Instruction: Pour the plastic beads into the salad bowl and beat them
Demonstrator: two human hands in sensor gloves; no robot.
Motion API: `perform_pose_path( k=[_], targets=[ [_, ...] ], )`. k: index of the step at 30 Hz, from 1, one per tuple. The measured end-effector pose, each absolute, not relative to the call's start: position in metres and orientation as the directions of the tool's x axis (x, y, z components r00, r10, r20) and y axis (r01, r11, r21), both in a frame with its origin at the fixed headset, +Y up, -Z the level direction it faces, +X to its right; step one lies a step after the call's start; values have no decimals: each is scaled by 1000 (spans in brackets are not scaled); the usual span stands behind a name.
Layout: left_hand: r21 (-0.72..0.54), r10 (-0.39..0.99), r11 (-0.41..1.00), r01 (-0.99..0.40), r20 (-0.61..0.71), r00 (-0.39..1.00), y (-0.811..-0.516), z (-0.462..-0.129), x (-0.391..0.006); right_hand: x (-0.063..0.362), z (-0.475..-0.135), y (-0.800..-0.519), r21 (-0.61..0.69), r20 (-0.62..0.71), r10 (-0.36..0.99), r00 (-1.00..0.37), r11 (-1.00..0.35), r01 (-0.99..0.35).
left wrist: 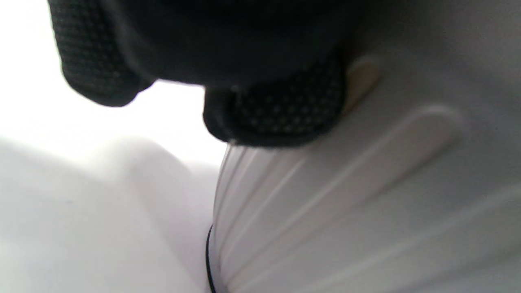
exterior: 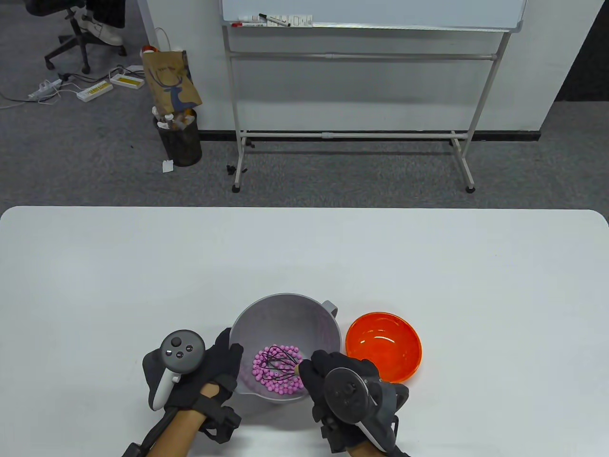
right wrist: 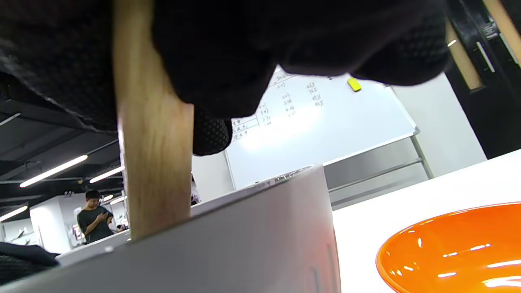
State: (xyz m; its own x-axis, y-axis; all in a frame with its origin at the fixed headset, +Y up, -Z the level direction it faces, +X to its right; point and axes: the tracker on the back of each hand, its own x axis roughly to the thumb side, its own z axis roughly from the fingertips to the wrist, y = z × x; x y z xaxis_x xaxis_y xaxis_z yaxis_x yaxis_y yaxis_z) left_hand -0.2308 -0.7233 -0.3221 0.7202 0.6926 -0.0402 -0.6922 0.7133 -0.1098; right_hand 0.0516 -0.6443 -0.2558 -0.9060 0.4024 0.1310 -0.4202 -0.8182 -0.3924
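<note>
Grey plastic salad bowl [exterior: 285, 328] sits near the tabletop's [exterior: 304, 257] front edge, about centre, handle on its far right rim. One orange bowl [exterior: 383, 346] just beside it on the right, nothing visible inside. Pink beads [exterior: 278, 369] lie in a heap at the bottom of the salad bowl; too many to count. One black wire whisk [exterior: 279, 364] has its head down in the beads, with the wooden handle [right wrist: 152, 162] rising over the near right rim.

Right hand [exterior: 333, 376] has its fingers curled tight round the whisk handle, and it hides most of that handle from above. Left hand [exterior: 209, 371] lies against the salad bowl's left outer wall, fingers [left wrist: 281, 110] fairly straight and touching the ribbed side; thumb not clear.

White tabletop with rounded corners. Beyond its far edge: grey carpet, one whiteboard [exterior: 371, 14] on a wheeled stand with markers on its tray, one black wastebasket [exterior: 180, 140] with a brown paper bag [exterior: 171, 81] behind it, power strips [exterior: 95, 88] on the floor, and an office chair [exterior: 76, 28] base at the far left. In the right wrist view one person [right wrist: 94, 217] stands far off under ceiling strip lights.
</note>
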Motion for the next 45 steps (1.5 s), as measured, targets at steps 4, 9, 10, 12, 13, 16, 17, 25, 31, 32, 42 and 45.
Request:
perform_pose_path(
  k=[4,9,10,12,13,16,17,25,31,32,42,45],
  targets=[
    [-110,693,713,-693,-40,719,-723,-322,-231,53,-259,-647,-439,106,363,-926,-818,-371],
    [-110,693,713,-692,-40,720,-723,-322,-231,54,-256,-645,-496,90,293,-952,-816,-298],
    [-110,693,713,-692,-40,720,-723,-322,-231,54,-255,-644,-510,83,272,-959,-815,-275],
    [-110,693,713,-693,-40,719,-723,-322,-231,53,-252,-640,-529,79,232,-969,-815,-238],
    [-110,693,713,-693,-41,719,-723,-322,-231,53,-250,-638,-530,70,220,-973,-818,-223],
    [-110,693,713,-693,-41,720,-723,-322,-231,51,-245,-631,-514,82,198,-977,-831,-212],
    [-110,693,713,-692,-41,720,-723,-322,-231,50,-243,-629,-504,90,201,-975,-836,-219],
    [-110,693,713,-693,-40,720,-723,-322,-231,48,-245,-629,-350,147,367,-918,-849,-396],
    [-110,693,713,-693,-40,720,-723,-322,-231,53,-258,-646,-401,106,396,-912,-822,-403],
    [-110,693,713,-692,-40,720,-723,-322,-231,53,-258,-647,-413,102,390,-915,-820,-396],
    [-110,694,712,-694,-40,719,-723,-322,-231,50,-251,-638,-549,79,216,-973,-805,-223],
    [-110,694,712,-693,-40,719,-723,-322,-231,49,-246,-633,-552,82,196,-977,-807,-208]
  ],
)
